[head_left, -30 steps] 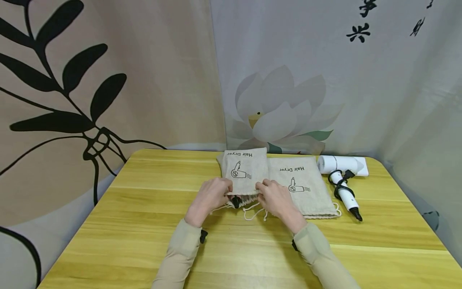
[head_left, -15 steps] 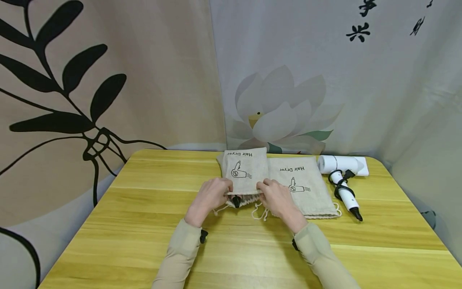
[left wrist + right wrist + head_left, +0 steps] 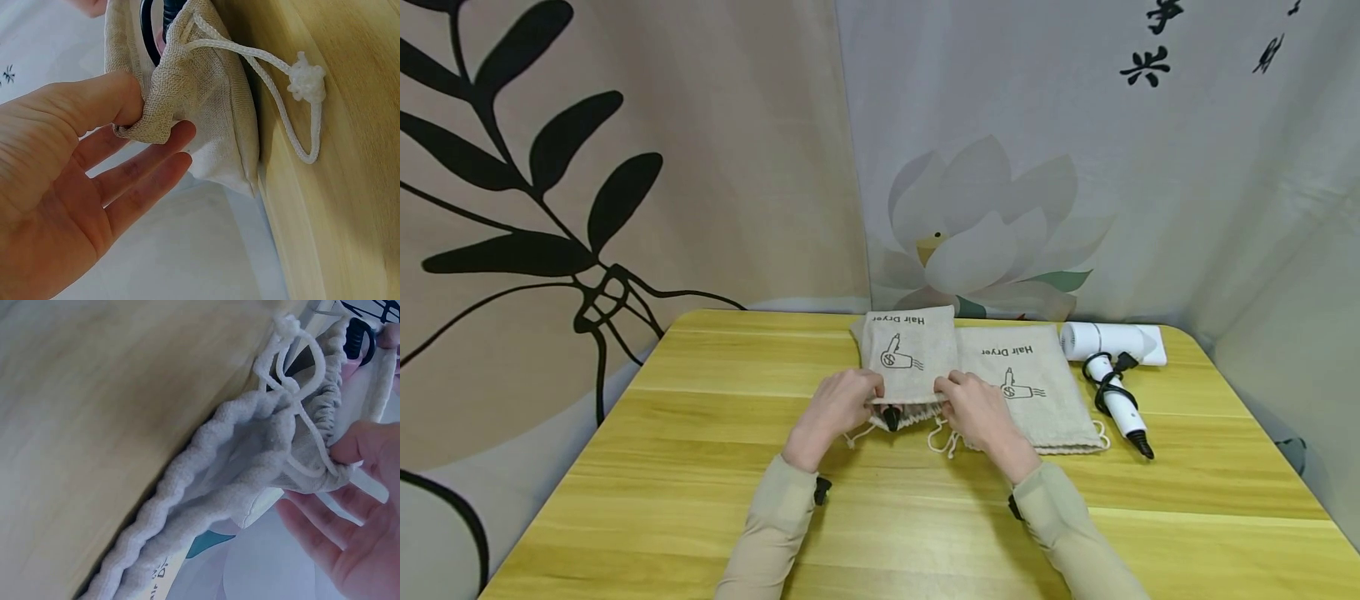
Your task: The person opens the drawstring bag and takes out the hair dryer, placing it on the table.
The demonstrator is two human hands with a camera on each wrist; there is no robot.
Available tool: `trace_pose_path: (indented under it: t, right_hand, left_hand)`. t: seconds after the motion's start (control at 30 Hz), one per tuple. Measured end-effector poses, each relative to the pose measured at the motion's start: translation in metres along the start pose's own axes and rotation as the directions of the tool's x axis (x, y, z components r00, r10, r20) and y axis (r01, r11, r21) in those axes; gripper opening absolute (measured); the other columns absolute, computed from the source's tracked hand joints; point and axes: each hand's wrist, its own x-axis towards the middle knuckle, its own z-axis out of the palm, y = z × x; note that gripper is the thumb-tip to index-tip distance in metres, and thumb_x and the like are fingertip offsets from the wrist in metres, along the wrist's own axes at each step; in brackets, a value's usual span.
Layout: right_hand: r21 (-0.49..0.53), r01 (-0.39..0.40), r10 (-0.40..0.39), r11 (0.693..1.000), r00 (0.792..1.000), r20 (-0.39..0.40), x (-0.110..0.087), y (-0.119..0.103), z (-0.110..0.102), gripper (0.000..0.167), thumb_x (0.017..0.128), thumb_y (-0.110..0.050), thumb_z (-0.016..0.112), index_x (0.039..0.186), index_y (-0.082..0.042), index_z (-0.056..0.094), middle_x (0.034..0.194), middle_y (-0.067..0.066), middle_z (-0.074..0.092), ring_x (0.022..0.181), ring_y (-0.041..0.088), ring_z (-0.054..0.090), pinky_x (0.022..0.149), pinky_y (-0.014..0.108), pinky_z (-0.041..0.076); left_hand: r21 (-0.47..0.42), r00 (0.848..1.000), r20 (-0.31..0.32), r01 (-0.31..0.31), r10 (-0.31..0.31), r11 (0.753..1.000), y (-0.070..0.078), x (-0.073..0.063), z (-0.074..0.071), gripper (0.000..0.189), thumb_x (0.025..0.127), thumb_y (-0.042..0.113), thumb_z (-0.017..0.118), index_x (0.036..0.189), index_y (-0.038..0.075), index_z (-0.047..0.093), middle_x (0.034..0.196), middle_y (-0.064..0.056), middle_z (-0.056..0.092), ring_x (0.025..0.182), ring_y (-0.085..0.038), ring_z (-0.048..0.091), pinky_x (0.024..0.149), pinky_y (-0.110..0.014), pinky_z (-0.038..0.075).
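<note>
A beige cloth drawstring bag (image 3: 910,350), printed "Hair Dryer" upside down from here, lies at the table's far side with its mouth toward me. My left hand (image 3: 844,402) pinches the left corner of its mouth between thumb and fingers; the other fingers are spread below the cloth, as the left wrist view shows. At the right corner, my right hand (image 3: 976,407) pinches the rim the same way. From the mouth pokes a black ribbed cord end (image 3: 891,417), with a bit of pink beside it in both wrist views. The rest of that thing is hidden inside.
Right beside it lies a second "Hair Dryer" bag (image 3: 1045,421), its gathered mouth (image 3: 187,487) partly open. A white hair dryer (image 3: 1112,342) with black cord round its handle lies at the far right. Curtains stand behind the table (image 3: 700,500).
Both hands keep their grip on the bag's mouth. The right hand has shifted very slightly right, and the white drawstrings below the mouth have pulled outward to the sides.
</note>
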Motion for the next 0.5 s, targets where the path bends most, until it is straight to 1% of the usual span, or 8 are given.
trace_pose_path:
  t: [0.17,0.3,0.5]
  right_hand:
    - [0.019,0.005,-0.005,1.0,1.0,-0.012,0.0001,0.0016,-0.0017,0.024,0.075,-0.002,0.07,0.095,-0.014,0.066,0.085,0.001,0.064,0.073,0.02,0.061,0.049,0.032,0.048]
    - [0.025,0.017,-0.017,1.0,1.0,-0.019,0.0004,0.0031,-0.0027,0.023,0.075,-0.002,0.07,0.094,-0.014,0.066,0.084,0.001,0.064,0.073,0.02,0.062,0.049,0.033,0.048]
    - [0.036,0.011,-0.011,0.999,1.0,-0.002,0.0002,0.0052,-0.0046,0.028,0.072,0.005,0.068,0.095,-0.011,0.067,0.084,0.002,0.065,0.074,0.021,0.063,0.052,0.031,0.049]
  left_hand:
    - [-0.016,1.0,0.011,0.014,-0.014,1.0,-0.0002,-0.0008,-0.0018,0.027,0.067,-0.007,0.072,0.087,0.01,0.067,0.089,-0.003,0.07,0.073,-0.018,0.062,0.059,-0.027,0.049]
    - [-0.026,1.0,0.011,0.011,-0.011,1.0,-0.001,-0.0014,-0.0021,0.027,0.067,-0.008,0.071,0.088,0.01,0.067,0.09,-0.004,0.07,0.075,-0.019,0.063,0.06,-0.028,0.05]
    - [-0.01,1.0,0.014,0.027,-0.027,1.0,-0.0033,-0.0019,-0.0022,0.027,0.068,-0.007,0.073,0.086,0.011,0.066,0.089,-0.002,0.069,0.074,-0.018,0.062,0.06,-0.028,0.049]
